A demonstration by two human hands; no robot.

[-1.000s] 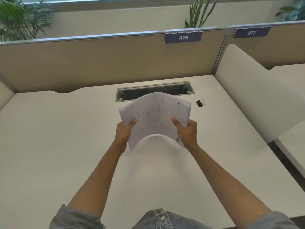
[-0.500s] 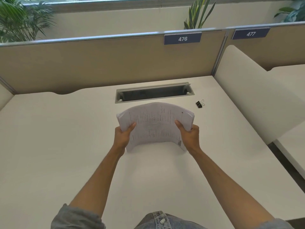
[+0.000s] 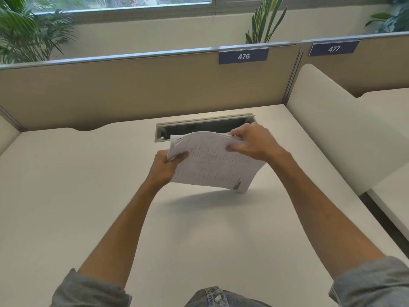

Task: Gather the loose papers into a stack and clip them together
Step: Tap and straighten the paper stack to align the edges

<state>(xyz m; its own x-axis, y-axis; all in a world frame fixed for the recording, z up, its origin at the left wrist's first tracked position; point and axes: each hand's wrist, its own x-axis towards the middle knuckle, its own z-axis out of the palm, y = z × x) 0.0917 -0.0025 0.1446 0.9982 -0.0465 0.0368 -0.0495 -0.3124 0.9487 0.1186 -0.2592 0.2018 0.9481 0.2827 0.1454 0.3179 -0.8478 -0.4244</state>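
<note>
My one head-worn camera looks forward and down from close above the plain white counter [image 3: 66,196], facing the tan fabric partition [image 3: 110,91].

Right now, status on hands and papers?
Left hand grips the paper stack at its left edge. Right hand pinches the top right corner. Stack held above the desk. No clip visible.

A blue nameplate [image 3: 243,56] on the partition's top edge, beyond the right hand [image 3: 254,141], reads "476". A second blue plate [image 3: 333,48], farther to that hand's right, reads "477". Print on the held papers [image 3: 212,167] is illegible.
</note>
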